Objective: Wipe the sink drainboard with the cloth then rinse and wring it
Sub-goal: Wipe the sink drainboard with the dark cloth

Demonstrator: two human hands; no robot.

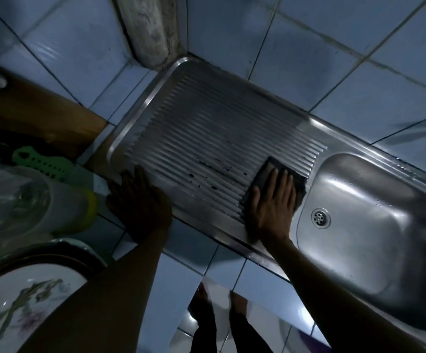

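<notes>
I was in step 1 — wiping: my right hand (274, 200) pressed flat, fingers straight, on the cloth (278, 179) at the drainboard's (206, 123) basin end, my left hand (136, 197) lay open on its near edge, dark specks between them wanted the next pass — rinsing could wait.

Flowered plate (32, 299), green perforated utensil (41, 163), wooden board (44, 118), blue tiles (359, 72).
</notes>
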